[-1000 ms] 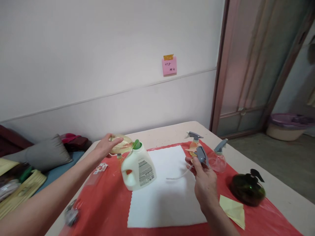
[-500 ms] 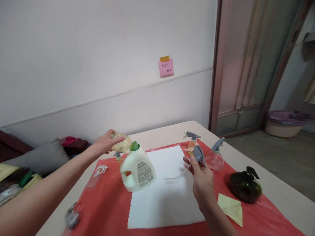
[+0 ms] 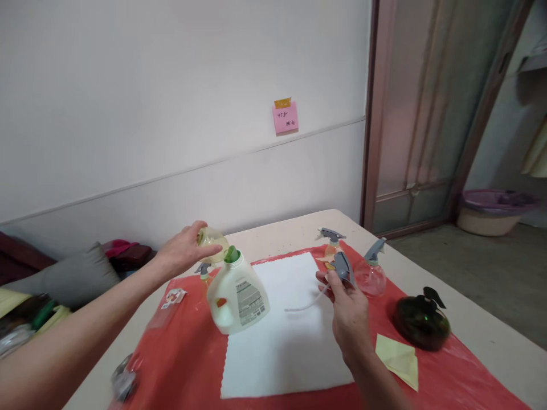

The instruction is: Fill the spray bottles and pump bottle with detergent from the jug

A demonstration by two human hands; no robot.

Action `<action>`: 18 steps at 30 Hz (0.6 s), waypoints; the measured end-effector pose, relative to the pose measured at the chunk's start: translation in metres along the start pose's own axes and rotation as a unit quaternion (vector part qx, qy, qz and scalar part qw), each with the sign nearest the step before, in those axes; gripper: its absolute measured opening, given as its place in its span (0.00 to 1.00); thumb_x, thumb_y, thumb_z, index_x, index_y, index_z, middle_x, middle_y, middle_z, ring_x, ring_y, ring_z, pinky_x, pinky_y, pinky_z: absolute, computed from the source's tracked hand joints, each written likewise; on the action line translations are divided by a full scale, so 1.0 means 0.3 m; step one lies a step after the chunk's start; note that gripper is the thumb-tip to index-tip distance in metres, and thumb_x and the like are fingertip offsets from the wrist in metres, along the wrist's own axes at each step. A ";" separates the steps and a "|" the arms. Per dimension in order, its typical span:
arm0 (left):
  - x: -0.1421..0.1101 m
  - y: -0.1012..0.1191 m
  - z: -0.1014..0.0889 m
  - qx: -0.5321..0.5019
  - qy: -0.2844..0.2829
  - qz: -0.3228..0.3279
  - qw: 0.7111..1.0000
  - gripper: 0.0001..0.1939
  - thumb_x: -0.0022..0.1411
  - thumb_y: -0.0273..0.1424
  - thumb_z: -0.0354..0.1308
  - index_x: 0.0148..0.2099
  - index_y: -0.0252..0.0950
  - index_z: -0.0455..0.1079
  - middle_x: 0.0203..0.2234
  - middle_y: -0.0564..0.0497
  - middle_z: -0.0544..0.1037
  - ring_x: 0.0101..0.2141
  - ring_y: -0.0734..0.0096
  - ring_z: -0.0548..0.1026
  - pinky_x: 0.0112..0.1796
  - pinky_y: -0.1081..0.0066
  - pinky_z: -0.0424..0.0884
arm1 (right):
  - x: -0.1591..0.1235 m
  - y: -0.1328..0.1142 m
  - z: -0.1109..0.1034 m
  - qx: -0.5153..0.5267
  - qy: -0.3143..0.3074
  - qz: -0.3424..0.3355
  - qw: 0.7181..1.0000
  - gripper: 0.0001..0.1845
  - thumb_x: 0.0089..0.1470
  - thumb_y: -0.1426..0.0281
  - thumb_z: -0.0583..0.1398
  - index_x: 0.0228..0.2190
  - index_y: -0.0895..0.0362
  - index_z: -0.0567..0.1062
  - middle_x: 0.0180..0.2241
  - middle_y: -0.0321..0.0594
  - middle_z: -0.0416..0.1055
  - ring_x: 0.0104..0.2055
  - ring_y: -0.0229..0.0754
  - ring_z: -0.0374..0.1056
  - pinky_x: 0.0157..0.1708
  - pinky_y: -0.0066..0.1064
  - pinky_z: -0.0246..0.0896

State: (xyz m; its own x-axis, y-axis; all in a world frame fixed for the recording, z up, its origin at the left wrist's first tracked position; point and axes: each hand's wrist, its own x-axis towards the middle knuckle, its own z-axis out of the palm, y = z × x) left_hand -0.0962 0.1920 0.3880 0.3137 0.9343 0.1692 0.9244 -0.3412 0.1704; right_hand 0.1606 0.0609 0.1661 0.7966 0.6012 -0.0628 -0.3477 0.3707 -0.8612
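My left hand [image 3: 188,247] is closed around a clear yellowish bottle [image 3: 216,240], tilted with its near end at the green spout [image 3: 232,254] of a pale green detergent jug [image 3: 250,279]. The jug partly hides the bottle's mouth, and I cannot tell whether the two touch. Between the fingers of my right hand [image 3: 351,316] is a grey trigger spray head [image 3: 343,266], its thin tube [image 3: 301,309] hanging out to the left over a white sheet [image 3: 294,353]. Under the jug's lower right part lies that sheet's left edge.
Red plastic sheeting [image 3: 179,353] covers the table [image 3: 478,319]. On the right stand an orange spray bottle [image 3: 333,249], a pink one [image 3: 370,279] and a dark green bottle [image 3: 421,322], near a yellow paper [image 3: 397,360]. Another orange spray bottle [image 3: 205,279] is behind the jug.
The left hand has turned slightly and its thumb reaches further over the bottle, which has shifted a little behind the spout. The right hand keeps its hold, and the view has shifted slightly.
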 end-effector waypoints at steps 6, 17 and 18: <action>-0.014 -0.034 -0.001 -0.021 0.022 -0.012 0.999 0.40 0.51 0.57 0.59 0.61 0.43 0.61 0.50 0.43 0.74 0.48 0.47 0.73 0.48 0.57 0.68 | -0.003 -0.005 -0.003 -0.002 0.000 0.000 1.000 0.30 0.45 0.48 0.70 0.40 0.60 0.78 0.42 0.49 0.76 0.48 0.53 0.72 0.45 0.39 0.68; -0.362 0.019 0.363 -0.749 0.038 -0.181 0.636 0.26 0.53 0.51 0.62 0.50 0.43 0.69 0.47 0.48 0.78 0.46 0.53 0.79 0.42 0.57 0.78 | -0.030 -0.026 0.018 0.008 -0.013 -0.010 1.000 0.28 0.47 0.48 0.69 0.39 0.60 0.78 0.41 0.48 0.77 0.47 0.52 0.73 0.45 0.39 0.68; -0.396 0.048 0.433 -0.775 0.014 -0.209 0.597 0.26 0.53 0.51 0.62 0.50 0.43 0.69 0.46 0.48 0.79 0.46 0.53 0.79 0.41 0.58 0.78 | -0.037 -0.038 0.020 0.011 -0.013 -0.025 1.000 0.27 0.49 0.49 0.68 0.39 0.59 0.78 0.41 0.48 0.76 0.47 0.51 0.73 0.44 0.38 0.68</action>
State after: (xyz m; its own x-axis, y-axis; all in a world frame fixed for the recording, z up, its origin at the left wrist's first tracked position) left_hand -0.0918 0.0894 0.2442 0.1023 0.9766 -0.1893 -0.3968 0.2146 0.8925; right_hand 0.1528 0.0544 0.1795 0.8001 0.5998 -0.0061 -0.3187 0.4164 -0.8515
